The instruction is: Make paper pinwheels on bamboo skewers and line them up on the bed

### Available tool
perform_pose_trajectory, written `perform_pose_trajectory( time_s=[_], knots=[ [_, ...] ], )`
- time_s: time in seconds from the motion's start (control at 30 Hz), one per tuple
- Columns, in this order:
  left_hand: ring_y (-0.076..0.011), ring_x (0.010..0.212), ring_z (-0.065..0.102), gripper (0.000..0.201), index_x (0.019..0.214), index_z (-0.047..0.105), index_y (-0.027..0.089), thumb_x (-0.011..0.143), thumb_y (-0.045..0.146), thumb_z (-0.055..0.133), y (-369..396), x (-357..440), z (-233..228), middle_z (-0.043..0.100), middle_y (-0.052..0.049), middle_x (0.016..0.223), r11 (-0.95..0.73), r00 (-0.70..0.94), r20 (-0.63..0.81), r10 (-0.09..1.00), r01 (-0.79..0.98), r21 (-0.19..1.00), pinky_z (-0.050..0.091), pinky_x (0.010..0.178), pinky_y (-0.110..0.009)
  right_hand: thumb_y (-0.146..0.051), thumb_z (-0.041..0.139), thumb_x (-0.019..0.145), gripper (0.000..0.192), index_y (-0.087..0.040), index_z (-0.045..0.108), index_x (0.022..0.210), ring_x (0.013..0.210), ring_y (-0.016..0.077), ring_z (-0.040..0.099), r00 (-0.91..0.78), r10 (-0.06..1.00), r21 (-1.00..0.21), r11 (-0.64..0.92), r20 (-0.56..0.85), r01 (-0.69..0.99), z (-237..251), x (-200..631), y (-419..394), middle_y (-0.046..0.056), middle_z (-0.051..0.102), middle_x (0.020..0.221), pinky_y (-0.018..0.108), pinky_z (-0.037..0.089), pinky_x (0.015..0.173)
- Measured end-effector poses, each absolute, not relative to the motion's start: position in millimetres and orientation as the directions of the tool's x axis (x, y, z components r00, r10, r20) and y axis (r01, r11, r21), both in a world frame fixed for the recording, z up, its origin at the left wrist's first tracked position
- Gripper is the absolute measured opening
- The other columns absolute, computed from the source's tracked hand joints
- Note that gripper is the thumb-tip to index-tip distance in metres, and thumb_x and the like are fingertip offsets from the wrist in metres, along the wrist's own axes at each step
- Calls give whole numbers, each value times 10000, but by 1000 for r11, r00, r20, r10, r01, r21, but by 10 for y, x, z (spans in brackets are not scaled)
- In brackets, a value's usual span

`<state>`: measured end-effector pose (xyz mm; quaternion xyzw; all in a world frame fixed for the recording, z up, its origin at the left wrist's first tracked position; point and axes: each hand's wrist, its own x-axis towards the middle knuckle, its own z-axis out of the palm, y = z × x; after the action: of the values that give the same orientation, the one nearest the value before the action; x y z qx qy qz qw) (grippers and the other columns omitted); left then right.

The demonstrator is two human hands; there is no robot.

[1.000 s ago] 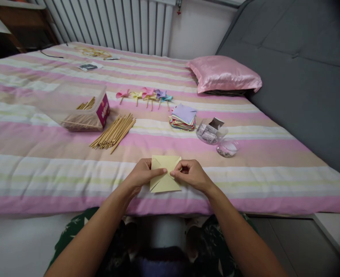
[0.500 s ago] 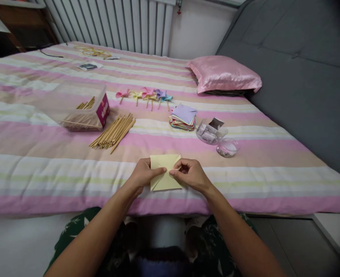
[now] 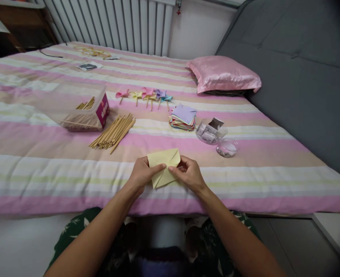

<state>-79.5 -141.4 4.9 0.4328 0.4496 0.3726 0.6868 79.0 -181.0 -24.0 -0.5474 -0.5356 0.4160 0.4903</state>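
Both hands are pinching a yellow paper square over the near edge of the bed.

The yellow paper (image 3: 163, 164) is being held between the left hand (image 3: 142, 175) and the right hand (image 3: 188, 175), both grasping it at its middle, above the striped bedspread (image 3: 43, 169). Beyond are lying wooden sticks (image 3: 113, 132), a coloured paper stack (image 3: 183, 117) and finished pinwheels (image 3: 145, 95).
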Motion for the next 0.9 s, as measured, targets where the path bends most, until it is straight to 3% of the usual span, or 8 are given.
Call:
perform_pose_trajectory(
  time_s=[0.07, 0.43, 0.7, 0.9],
  knots=[
    [-193, 716, 649, 373, 884, 693, 87, 551, 230, 781, -1419, -790, 44, 727, -105, 870, 341, 329, -284, 901, -130, 931, 489, 662, -280, -403, 656, 722, 295, -147, 644, 868, 619, 144, 578, 76, 995, -979, 44, 61, 200, -256, 792, -1811, 52, 656, 753, 247, 460, 550],
    [-169, 685, 628, 335, 832, 697, 114, 538, 237, 800, -1434, -783, 44, 722, -65, 823, 343, 373, -288, 882, -89, 935, 470, 640, -256, -340, 675, 689, 204, -157, 658, 780, 631, 160, 593, 84, 995, -995, 48, 56, 87, -301, 809, -1795, 43, 674, 736, 258, 459, 575],
    [-134, 633, 580, 327, 872, 697, 135, 650, 372, 734, -1390, -889, 96, 685, -51, 747, 356, 523, -282, 804, -43, 934, 410, 566, -213, -293, 714, 599, 270, -140, 665, 815, 635, 154, 595, 19, 981, -966, -187, -193, -178, -137, 864, -1840, 34, 687, 752, 258, 450, 597],
    [-112, 465, 488, 338, 633, 672, 130, 707, 459, 647, -1390, -927, 164, 589, -31, 536, 403, 596, -366, 715, 77, 912, 324, 432, -211, -245, 699, 573, 280, -127, 659, 824, 589, 136, 585, -185, 922, -911, -371, -340, -178, -66, 910, -1877, 28, 679, 709, 232, 430, 551]
  ],
)
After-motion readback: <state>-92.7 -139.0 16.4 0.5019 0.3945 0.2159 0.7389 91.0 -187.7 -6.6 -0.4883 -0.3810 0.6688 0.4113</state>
